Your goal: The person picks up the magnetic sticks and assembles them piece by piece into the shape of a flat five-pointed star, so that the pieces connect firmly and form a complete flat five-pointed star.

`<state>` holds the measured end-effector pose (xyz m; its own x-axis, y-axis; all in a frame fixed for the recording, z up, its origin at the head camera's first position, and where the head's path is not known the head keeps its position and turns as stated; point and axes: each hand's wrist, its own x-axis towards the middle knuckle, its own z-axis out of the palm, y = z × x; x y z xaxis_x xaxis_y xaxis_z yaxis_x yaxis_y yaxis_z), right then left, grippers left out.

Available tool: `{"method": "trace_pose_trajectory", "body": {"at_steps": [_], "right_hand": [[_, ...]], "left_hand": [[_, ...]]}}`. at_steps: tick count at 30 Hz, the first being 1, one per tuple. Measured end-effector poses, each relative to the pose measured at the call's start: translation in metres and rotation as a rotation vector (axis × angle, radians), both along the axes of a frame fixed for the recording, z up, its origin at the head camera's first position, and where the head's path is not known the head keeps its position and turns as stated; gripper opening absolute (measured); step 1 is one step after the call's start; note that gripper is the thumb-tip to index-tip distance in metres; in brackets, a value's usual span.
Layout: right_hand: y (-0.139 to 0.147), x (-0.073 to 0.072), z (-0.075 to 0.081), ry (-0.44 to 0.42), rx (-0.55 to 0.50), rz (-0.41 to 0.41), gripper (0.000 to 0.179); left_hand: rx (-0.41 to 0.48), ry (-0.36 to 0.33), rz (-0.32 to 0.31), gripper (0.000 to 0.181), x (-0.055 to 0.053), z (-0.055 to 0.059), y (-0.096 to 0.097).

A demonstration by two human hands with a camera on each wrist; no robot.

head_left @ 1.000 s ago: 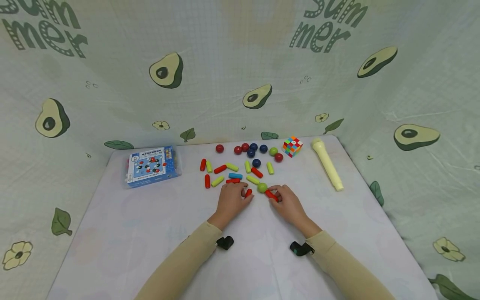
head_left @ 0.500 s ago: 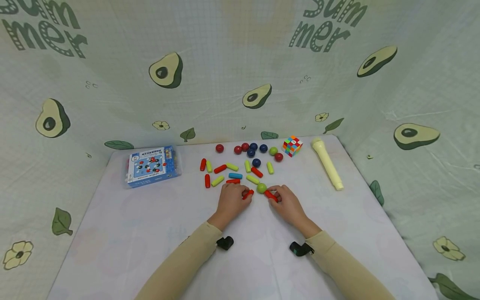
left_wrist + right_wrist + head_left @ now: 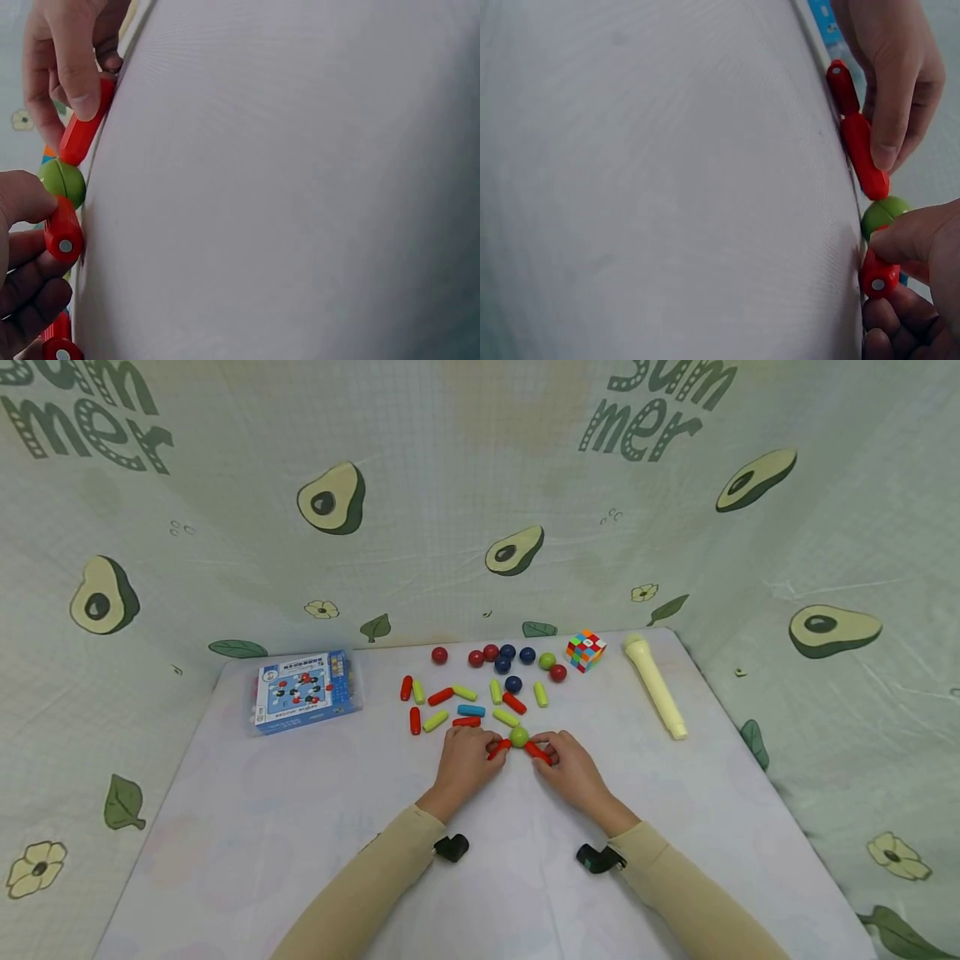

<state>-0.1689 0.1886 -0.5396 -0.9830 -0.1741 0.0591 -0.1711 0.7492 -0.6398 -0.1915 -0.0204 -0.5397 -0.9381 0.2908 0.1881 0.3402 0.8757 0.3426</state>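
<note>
Mid-table, my left hand (image 3: 465,764) pinches a red rod (image 3: 63,231) with a round silver disc in its end. My right hand (image 3: 573,768) holds a second red rod (image 3: 537,752) between thumb and fingers. Between these rods sits a green ball (image 3: 519,737), with one rod tip right at each side of it, so the three form a shallow V. In the right wrist view the green ball (image 3: 886,216) is partly hidden behind the right thumb. Another red rod (image 3: 467,722) lies just beyond the left hand, beside a blue rod (image 3: 471,711).
Several red and yellow-green rods (image 3: 436,721) lie beyond the hands. Farther back are red balls (image 3: 439,655), dark blue balls (image 3: 513,684) and another green ball (image 3: 547,660). A puzzle cube (image 3: 586,651) and pale yellow tube (image 3: 655,687) stand right; a blue boxed set (image 3: 303,691) lies left.
The green ball and the right hand's rod have shifted slightly left. The left hand's rod has turned and its tip now meets the ball, closing the gap between them.
</note>
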Motion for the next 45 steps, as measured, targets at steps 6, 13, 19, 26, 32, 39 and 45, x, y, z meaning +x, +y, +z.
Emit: {"method": "trace_pose_trajectory", "body": {"at_steps": [6,13,19,26,32,39,45], "right_hand": [[-0.002,0.001,0.002,0.004,-0.002,0.0,0.033],[-0.003,0.0,0.004,0.007,-0.007,0.006,0.031],[-0.007,-0.001,0.004,0.005,-0.002,0.011,0.031],[-0.012,-0.007,0.002,0.012,-0.003,0.018,0.032],[-0.016,-0.013,0.0,0.011,0.012,0.012,0.032],[-0.018,-0.017,0.0,0.009,0.028,0.009,0.032],[-0.017,-0.019,-0.001,0.011,0.019,0.011,0.031]], "left_hand": [[0.036,-0.013,-0.005,0.029,-0.001,-0.002,0.0],[0.053,-0.035,-0.002,0.028,0.0,0.002,-0.001],[0.066,-0.03,-0.009,0.027,0.0,0.002,-0.002],[0.042,-0.029,0.0,0.031,-0.003,-0.001,-0.005],[0.035,-0.032,0.024,0.035,-0.006,-0.003,-0.007],[0.07,-0.051,0.035,0.034,-0.01,-0.004,-0.009],[0.133,-0.082,0.023,0.032,-0.011,-0.006,-0.013]]}}
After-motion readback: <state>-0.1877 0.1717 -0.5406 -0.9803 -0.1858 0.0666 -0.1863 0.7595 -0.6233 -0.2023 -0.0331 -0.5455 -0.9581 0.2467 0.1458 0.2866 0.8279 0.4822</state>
